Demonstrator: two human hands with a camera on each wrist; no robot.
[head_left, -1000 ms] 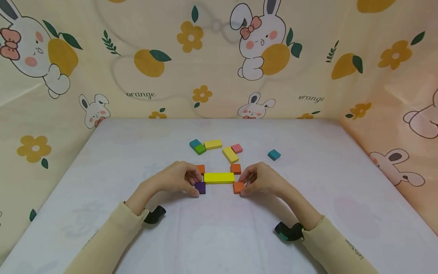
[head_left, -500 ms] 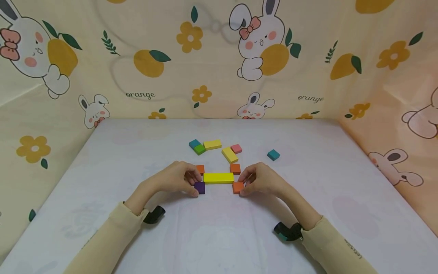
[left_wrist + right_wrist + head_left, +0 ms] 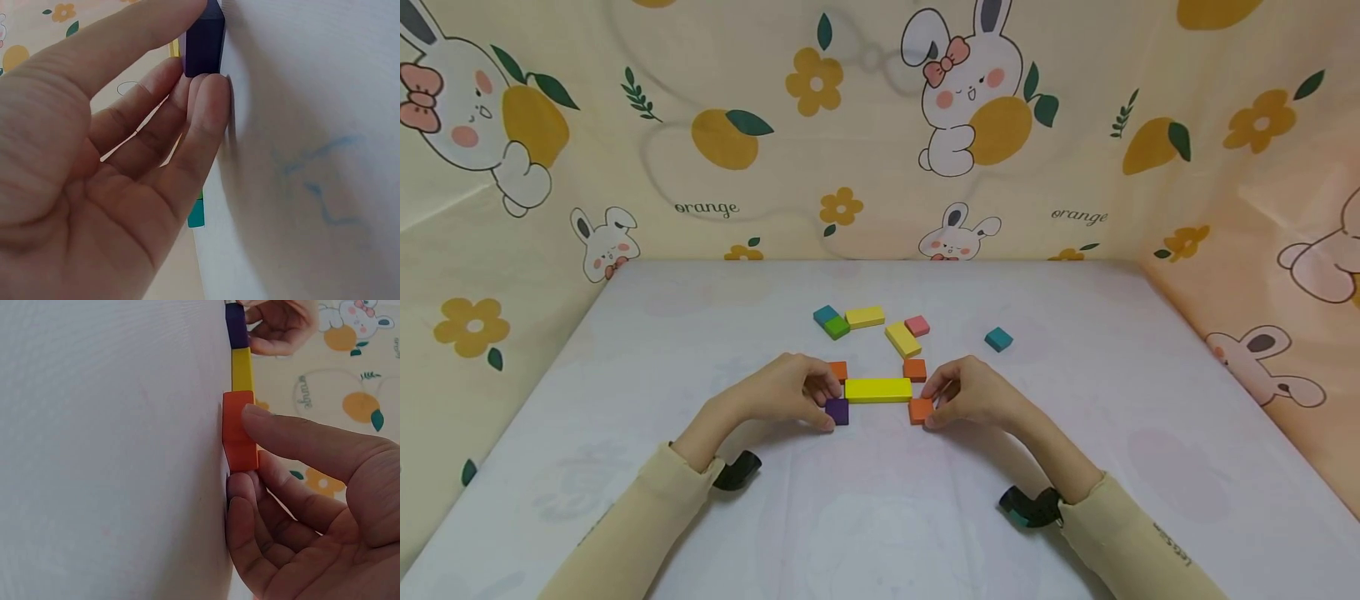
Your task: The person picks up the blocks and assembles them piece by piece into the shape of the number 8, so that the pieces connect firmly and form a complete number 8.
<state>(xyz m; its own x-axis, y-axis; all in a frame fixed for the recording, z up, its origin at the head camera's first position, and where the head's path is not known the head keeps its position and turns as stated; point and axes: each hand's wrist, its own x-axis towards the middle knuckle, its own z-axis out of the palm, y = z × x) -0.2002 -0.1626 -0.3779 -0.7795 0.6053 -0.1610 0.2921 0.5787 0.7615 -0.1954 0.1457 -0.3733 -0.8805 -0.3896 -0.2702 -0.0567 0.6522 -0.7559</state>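
A purple block (image 3: 839,412) sits at the near left corner of a long bright yellow block (image 3: 878,390), between the thumb and fingers of my left hand (image 3: 786,392). At the near right corner my right hand (image 3: 973,393) holds an orange block (image 3: 918,412); its thumb presses the near face in the right wrist view. Two more orange blocks stand behind the yellow one: the left orange block (image 3: 839,368) is partly covered by my left fingers, the right orange block (image 3: 914,370) is just behind the yellow block's right end.
Farther back lie a blue block (image 3: 824,314) touching a green block (image 3: 837,328), a pale yellow block (image 3: 865,317), another pale yellow block (image 3: 902,340) and a pink block (image 3: 917,325). A teal block (image 3: 998,338) lies apart to the right. Patterned cloth (image 3: 880,125) walls the white table.
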